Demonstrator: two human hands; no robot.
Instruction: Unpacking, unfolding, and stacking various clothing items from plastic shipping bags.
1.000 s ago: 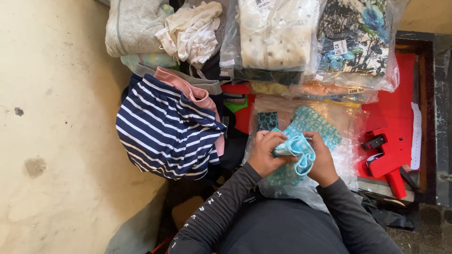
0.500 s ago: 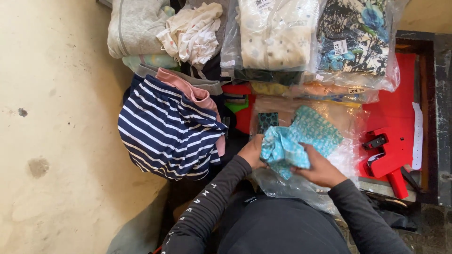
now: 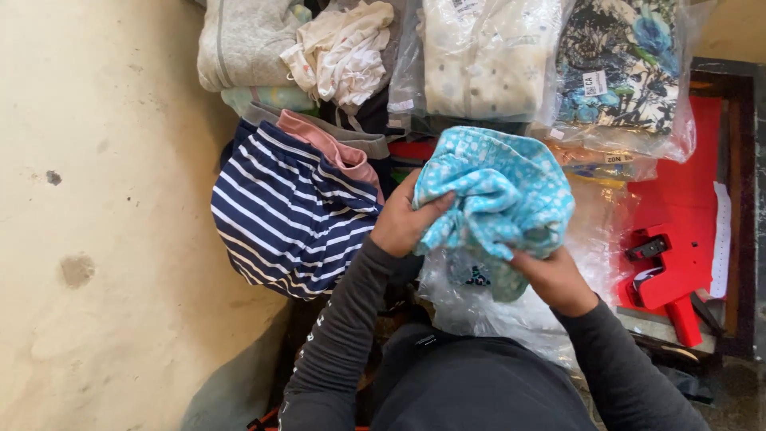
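1. Turquoise patterned cloth (image 3: pixel 495 191) is bunched up and lifted between both hands in the head view, held above a crinkled clear plastic bag (image 3: pixel 487 307) that lies in front of the person's body. A second ago it was a smaller wad held low on the bag; now it has come up and spread wider, so the garment looks to be out of the bag and opening up rather than being tucked away.

2. Left hand (image 3: pixel 403 223): its fingers are closed on the cloth's left edge, thumb side toward the striped garment. Right hand (image 3: pixel 554 279): it grips the lower right edge from beneath, fingers curled into the fabric; how tightly they pinch I cannot tell, since the cloth covers the tips.

3. Containers. The clear plastic bag under the hands looks mostly empty now, though a bit of the same turquoise fabric with a dark mark seems to show through or against it; the view is too crumpled to be sure. Farther off, a sealed bag holds a cream dotted garment (image 3: pixel 487 56), and beside it another holds a dark floral garment (image 3: pixel 626 68).

4. Loose things: a navy-and-white striped garment (image 3: pixel 291 211) lies just left of the left hand, with grey and white clothes (image 3: pixel 279 48) piled beyond it. A red tagging gun (image 3: pixel 666 275) rests on the red counter (image 3: pixel 678 175) at the right.
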